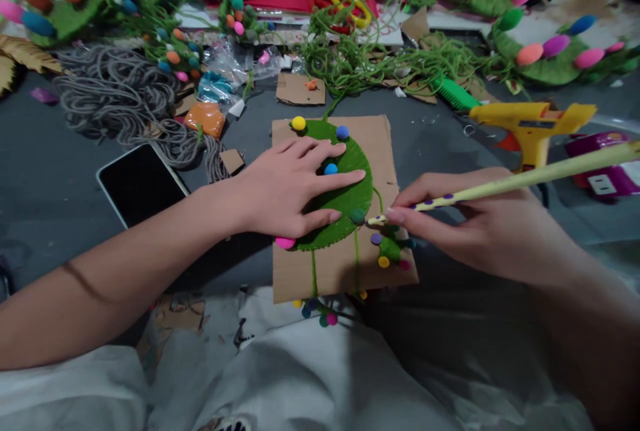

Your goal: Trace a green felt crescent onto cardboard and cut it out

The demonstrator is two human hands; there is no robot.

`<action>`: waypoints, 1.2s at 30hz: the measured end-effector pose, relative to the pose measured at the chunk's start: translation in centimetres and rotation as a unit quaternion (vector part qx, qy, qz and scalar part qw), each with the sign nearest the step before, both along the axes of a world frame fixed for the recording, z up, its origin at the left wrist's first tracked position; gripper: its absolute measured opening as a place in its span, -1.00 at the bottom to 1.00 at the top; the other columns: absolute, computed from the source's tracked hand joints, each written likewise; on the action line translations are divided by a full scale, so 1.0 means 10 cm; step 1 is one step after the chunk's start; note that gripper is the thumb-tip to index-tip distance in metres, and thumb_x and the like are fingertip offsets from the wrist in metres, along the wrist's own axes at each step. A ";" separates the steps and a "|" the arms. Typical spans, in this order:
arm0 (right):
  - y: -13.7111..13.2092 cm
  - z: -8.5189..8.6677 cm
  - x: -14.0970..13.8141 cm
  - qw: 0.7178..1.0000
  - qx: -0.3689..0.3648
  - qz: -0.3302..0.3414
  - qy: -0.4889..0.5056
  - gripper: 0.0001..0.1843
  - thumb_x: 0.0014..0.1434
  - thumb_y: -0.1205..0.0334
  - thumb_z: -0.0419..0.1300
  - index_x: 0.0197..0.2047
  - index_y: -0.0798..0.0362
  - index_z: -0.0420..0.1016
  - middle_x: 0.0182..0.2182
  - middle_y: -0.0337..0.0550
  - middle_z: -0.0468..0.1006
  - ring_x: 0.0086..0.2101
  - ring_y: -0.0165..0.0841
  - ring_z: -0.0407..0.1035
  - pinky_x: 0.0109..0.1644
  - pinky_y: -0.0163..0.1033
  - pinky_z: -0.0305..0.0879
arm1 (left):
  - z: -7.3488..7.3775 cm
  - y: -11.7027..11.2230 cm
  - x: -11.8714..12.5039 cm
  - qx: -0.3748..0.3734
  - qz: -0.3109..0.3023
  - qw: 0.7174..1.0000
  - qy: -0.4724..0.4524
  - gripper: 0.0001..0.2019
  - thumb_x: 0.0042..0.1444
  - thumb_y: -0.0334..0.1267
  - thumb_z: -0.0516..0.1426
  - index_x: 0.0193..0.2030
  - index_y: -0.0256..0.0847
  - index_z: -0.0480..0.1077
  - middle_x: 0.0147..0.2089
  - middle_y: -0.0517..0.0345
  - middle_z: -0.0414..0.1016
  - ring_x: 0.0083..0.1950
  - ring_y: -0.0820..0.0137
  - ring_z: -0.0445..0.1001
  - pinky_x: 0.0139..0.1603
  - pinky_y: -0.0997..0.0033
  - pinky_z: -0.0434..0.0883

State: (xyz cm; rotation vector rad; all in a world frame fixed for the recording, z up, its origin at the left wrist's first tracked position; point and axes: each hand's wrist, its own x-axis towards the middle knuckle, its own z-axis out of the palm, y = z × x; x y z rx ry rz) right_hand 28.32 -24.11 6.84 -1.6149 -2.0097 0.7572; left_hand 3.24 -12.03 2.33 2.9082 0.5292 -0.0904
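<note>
A round green felt piece [345,194] lies on a square of cardboard [295,277], with small coloured balls along its edge. My left hand [300,184] rests flat across it, fingers spread. In my right hand [465,224] is a pale yellow pencil [525,177] with purple dots, held in a writing grip. Its tip meets or nearly meets the cardboard beside a dark green ball [357,216] at the felt's lower right edge. Green cords run from the felt, and a small green piece with balls [391,249] lies on the cardboard's right side.
A phone [143,184] lies left of the cardboard, below a heap of grey cord [117,91]. Tangled green cord [350,54], scissors [345,7] and a green comb [455,94] are behind. To the right sits a yellow glue gun [533,124].
</note>
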 end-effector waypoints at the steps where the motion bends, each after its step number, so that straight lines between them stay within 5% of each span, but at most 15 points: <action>1: 0.00 -0.02 -0.01 1.000 -0.015 0.007 0.005 -0.79 0.36 0.03 0.34 -0.28 -0.08 0.69 -0.41 -0.26 0.70 -0.45 -0.34 0.50 -0.36 -0.22 0.32 | 0.00 0.00 0.00 0.000 0.000 1.000 0.000 -0.33 0.41 0.14 0.07 0.60 0.11 0.16 0.63 -0.10 0.11 0.52 -0.21 0.20 0.45 -0.27 0.21; 12: 0.03 -0.08 -0.01 1.000 -0.016 0.016 -0.002 -0.78 0.37 0.02 0.33 -0.27 -0.08 0.69 -0.40 -0.24 0.71 -0.44 -0.31 0.52 -0.31 -0.20 0.34 | 0.01 0.00 0.00 0.006 -0.009 1.000 0.011 -0.32 0.42 0.16 0.02 0.61 0.08 0.14 0.61 -0.25 0.10 0.51 -0.26 0.21 0.41 -0.31 0.25; 24: -0.02 -0.10 -0.08 0.998 -0.029 0.051 0.000 -0.75 0.39 0.03 0.30 -0.29 -0.06 0.68 -0.41 -0.26 0.71 -0.50 -0.41 0.45 -0.37 -0.26 0.28 | 0.01 -0.01 0.00 -0.004 0.004 1.000 0.008 -0.34 0.41 0.13 0.05 0.60 0.11 0.17 0.63 -0.13 0.10 0.52 -0.21 0.20 0.45 -0.28 0.22; 36: 0.03 -0.09 -0.02 1.000 -0.031 0.004 -0.003 -0.74 0.37 -0.02 0.32 -0.27 -0.06 0.70 -0.39 -0.23 0.71 -0.44 -0.32 0.51 -0.32 -0.22 0.34 | 0.01 0.00 0.00 -0.008 -0.001 1.000 0.000 -0.33 0.40 0.12 0.08 0.59 0.09 0.18 0.61 -0.16 0.13 0.51 -0.23 0.21 0.44 -0.29 0.22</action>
